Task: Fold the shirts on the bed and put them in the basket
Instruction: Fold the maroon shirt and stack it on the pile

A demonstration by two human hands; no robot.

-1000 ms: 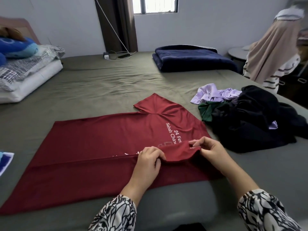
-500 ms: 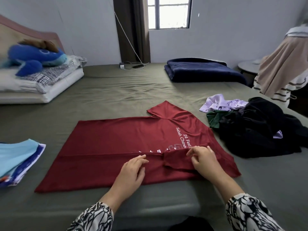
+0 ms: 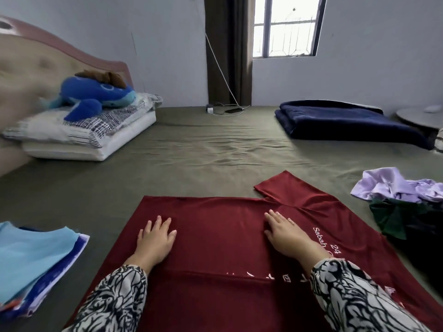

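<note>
head view
shirt in hand: the red shirt [image 3: 223,238] lies flat on the bed [image 3: 191,149], just in front of the person, near edge of the scene.
long axis: it runs left to right; the hem end is at the left, the collar end with white lettering at the right.
near side: a long strip is already turned over along the near edge, its fold line running left to right below the hands.
far side: not yet folded; the far sleeve [image 3: 285,188] sticks out toward the far right, beyond the body of the shirt.
left hand [image 3: 155,238]: flat, fingers straight and spread, palm pressing the cloth left of the middle; it holds nothing.
right hand [image 3: 285,233]: flat as well, fingers straight and pointing far-left, pressing the cloth right of the middle; nothing gripped.
sleeve from the hands: it lies just beyond the right hand's fingertips, to the far right; the right hand is plainly the nearer, the left hand is well apart from it.
likely next move: a judgement only, taking the far sleeve and far edge and bringing them toward the near side, along the same left-right line.
other shirts: a loose heap [image 3: 407,207] at the right; folded pile [image 3: 36,257] at the left.
basket: not in view.
</note>
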